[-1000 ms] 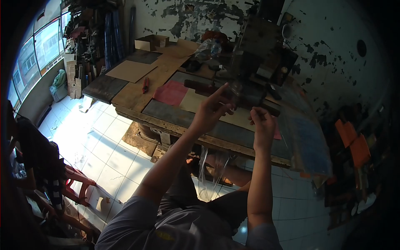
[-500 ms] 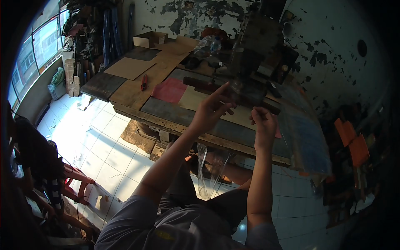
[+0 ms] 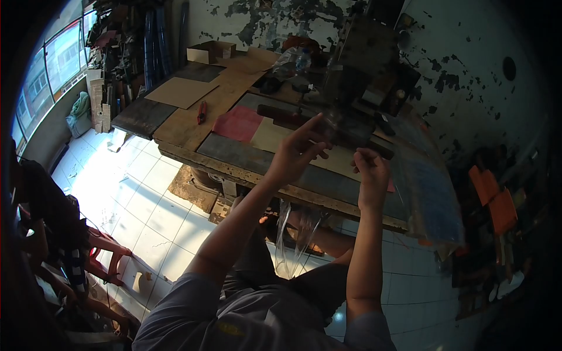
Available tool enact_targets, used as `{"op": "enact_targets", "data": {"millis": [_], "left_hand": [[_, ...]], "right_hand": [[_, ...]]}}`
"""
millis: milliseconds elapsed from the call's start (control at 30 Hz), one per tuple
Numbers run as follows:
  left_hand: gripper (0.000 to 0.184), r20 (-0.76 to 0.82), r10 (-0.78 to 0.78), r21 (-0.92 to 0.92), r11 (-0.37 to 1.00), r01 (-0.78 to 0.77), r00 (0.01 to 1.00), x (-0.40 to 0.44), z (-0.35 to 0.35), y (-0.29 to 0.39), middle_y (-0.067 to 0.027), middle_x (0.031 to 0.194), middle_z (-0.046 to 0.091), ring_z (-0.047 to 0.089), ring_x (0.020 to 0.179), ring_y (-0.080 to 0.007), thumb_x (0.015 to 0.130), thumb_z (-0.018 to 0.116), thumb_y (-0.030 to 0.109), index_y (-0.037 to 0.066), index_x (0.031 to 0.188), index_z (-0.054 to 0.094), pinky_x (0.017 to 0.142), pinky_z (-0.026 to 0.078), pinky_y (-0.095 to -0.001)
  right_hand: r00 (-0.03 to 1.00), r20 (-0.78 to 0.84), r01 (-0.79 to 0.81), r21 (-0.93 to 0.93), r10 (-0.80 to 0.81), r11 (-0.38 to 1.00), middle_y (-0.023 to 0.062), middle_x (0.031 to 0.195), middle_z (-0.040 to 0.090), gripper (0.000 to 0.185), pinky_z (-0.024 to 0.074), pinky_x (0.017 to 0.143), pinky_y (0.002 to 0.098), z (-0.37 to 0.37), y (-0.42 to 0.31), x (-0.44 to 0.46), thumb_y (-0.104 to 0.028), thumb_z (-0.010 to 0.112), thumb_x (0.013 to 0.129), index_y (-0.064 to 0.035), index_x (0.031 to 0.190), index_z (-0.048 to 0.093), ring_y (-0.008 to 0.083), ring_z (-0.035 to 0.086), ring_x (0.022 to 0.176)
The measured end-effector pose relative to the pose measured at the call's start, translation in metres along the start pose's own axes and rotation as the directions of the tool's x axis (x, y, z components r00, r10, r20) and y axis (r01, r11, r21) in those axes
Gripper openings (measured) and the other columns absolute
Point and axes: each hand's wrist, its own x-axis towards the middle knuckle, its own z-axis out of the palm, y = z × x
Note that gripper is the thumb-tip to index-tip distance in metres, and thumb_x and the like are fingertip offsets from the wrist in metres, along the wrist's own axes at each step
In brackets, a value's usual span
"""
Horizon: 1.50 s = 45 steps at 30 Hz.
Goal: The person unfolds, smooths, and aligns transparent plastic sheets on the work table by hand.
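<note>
My left hand (image 3: 297,153) is raised over the front of the worktable, index finger stretched out and the other fingers loosely bent apart from it. Just beyond its fingertip is a blurred, see-through patch I cannot make out. To the right, my right hand (image 3: 372,169) has its fingers curled in a pinch; whatever they hold, if anything, is hidden. Beneath both hands lies a pale yellowish sheet (image 3: 268,136), with a red sheet (image 3: 239,124) at its left end. A dark bar (image 3: 280,116) of the machine (image 3: 358,76) crosses behind the hands.
On the worktable (image 3: 196,147) are a red cutter (image 3: 202,112), a cardboard sheet (image 3: 182,92) and an open cardboard box (image 3: 202,54). Clear plastic (image 3: 290,240) hangs below the front edge. A red stool (image 3: 108,257) stands on the floor at left. Orange pieces (image 3: 502,212) are at right.
The view has shifted very slightly. Both hands keep nearly the same place and pose, and the sheets lie as before.
</note>
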Motion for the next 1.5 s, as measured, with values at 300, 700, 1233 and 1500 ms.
{"op": "enact_targets", "data": {"millis": [300,700,1233,1500], "left_hand": [[0.069,0.000,0.008,0.007,1.000,-0.008,1.000,-0.002,0.000,0.003,-0.0085,0.112,0.075,0.075,0.098,-0.0154,0.100,0.067,0.001,0.006,0.162,0.037,0.084,0.061,-0.0302],[0.067,0.049,-0.109,0.030,0.994,0.107,0.993,-0.010,-0.002,-0.038,-0.0113,0.111,0.077,0.076,0.098,-0.0166,0.099,0.069,0.003,0.005,0.159,0.040,0.083,0.060,-0.0311],[0.068,-0.005,-0.260,0.084,0.962,0.259,0.966,-0.041,-0.006,-0.090,-0.0143,0.113,0.079,0.076,0.099,-0.0170,0.095,0.072,0.006,0.003,0.157,0.043,0.086,0.058,-0.0304],[0.032,-0.028,-0.357,0.149,0.922,0.357,0.934,-0.040,-0.007,-0.088,-0.0126,0.105,0.080,0.076,0.098,-0.0159,0.100,0.069,0.010,-0.002,0.130,0.065,0.086,0.058,-0.0297]], "right_hand": [[1.000,0.003,0.008,0.005,-0.008,1.000,0.0007,0.093,0.070,0.018,0.0467,0.072,0.0252,0.000,0.000,-0.002,-0.015,0.075,0.098,-0.0026,0.110,0.072,0.0082,0.064,0.083],[0.996,0.053,-0.067,0.004,0.067,0.998,0.0005,0.092,0.069,0.017,0.0476,0.073,0.0244,-0.013,0.039,-0.001,-0.014,0.074,0.099,-0.0019,0.110,0.072,0.0077,0.064,0.084],[0.984,0.014,-0.178,-0.048,0.179,0.983,-0.0035,0.093,0.067,0.021,0.0494,0.080,0.0226,-0.023,0.097,-0.031,-0.012,0.075,0.099,-0.0016,0.117,0.072,0.0041,0.059,0.084],[0.972,0.052,-0.226,-0.066,0.229,0.972,-0.0026,0.094,0.069,0.017,0.0497,0.079,0.0224,-0.025,0.094,-0.031,-0.010,0.075,0.098,-0.0017,0.112,0.072,0.0045,0.062,0.083]]}}
